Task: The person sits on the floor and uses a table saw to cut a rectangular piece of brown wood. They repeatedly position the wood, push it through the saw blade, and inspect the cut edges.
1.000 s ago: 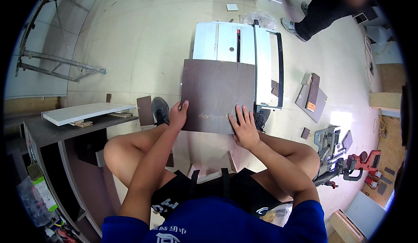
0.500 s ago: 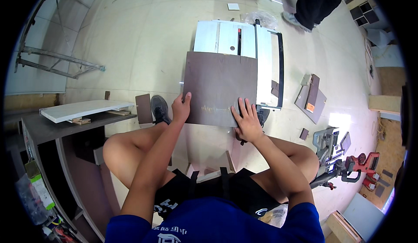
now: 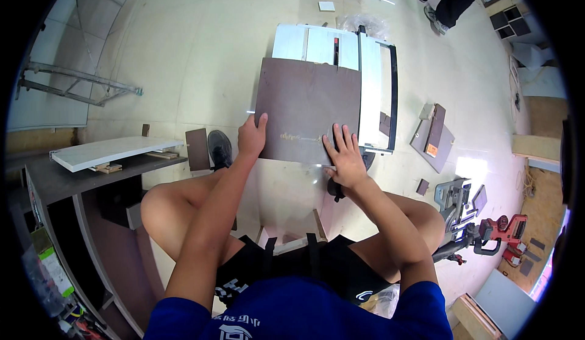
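A square brown board (image 3: 308, 99) lies flat over the near part of a table saw (image 3: 289, 42), its right edge along the dark fence (image 3: 363, 60). Beyond its far edge shows the narrow blade slot (image 3: 336, 49) with a red mark; what is under the board is hidden. My left hand (image 3: 251, 136) grips the board's left edge near the close corner, thumb on top and fingers curled below. On the near right corner my right hand (image 3: 347, 160) rests with fingers spread on the surface. A dark knob (image 3: 334, 189) sits just below my right hand.
A cabinet (image 3: 85, 175) carrying a white panel (image 3: 116, 151) stands at my left. Board offcuts (image 3: 435, 133) lie on the floor to the right, nearer me a red power tool (image 3: 510, 227). Another person's legs (image 3: 454, 5) are at the far right. A metal frame (image 3: 85, 78) leans far left.
The board has slid away from me over the saw, and both hands have moved forward with it. It covers more of the blade slot. The other person's feet have shifted.
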A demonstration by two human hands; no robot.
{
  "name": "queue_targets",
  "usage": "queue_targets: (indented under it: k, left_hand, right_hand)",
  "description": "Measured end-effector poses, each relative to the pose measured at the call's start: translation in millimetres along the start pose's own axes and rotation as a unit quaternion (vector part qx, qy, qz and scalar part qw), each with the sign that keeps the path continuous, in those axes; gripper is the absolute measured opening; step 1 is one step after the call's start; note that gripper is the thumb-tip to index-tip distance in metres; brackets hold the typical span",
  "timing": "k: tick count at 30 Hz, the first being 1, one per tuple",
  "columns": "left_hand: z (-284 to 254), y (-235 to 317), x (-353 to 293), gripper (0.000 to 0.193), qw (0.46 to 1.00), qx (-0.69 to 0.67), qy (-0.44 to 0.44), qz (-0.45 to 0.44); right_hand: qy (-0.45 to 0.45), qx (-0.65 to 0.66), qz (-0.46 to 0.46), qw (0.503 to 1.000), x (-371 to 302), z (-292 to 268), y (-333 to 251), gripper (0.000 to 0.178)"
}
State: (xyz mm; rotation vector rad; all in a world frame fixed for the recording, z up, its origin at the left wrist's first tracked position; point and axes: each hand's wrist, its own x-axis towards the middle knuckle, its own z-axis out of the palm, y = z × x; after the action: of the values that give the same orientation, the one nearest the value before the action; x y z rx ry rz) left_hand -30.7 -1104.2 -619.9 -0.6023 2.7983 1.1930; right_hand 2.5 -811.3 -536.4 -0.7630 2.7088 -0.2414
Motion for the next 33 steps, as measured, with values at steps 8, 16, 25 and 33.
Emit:
queue_targets:
  k: [8, 16, 25, 33]
  left_hand:
    - [-5, -4, -3, 0.057, 0.998, -0.005, -0.008, 0.057]
    - [-17, -6, -38, 0.05, 0.998, -0.003, -0.023, 0.052]
    - [-15, -1, -24, 0.048, 0.999, -0.005, -0.003, 0.037]
    - [-6, 5, -7, 0.05, 0.999, -0.008, 0.002, 0.039]
  right_hand:
    - [0.07, -0.137, -0.011, 0.988, -7, 35, -1, 0.061]
    - [0.096, -0.128, -0.012, 0.987, -31, 66, -16, 0.058]
    - [0.025, -0.087, -0.013, 0.996, -22, 37, -14, 0.07]
    - [0.025, -0.101, -0.008, 0.995, -9, 21, -1, 0.069]
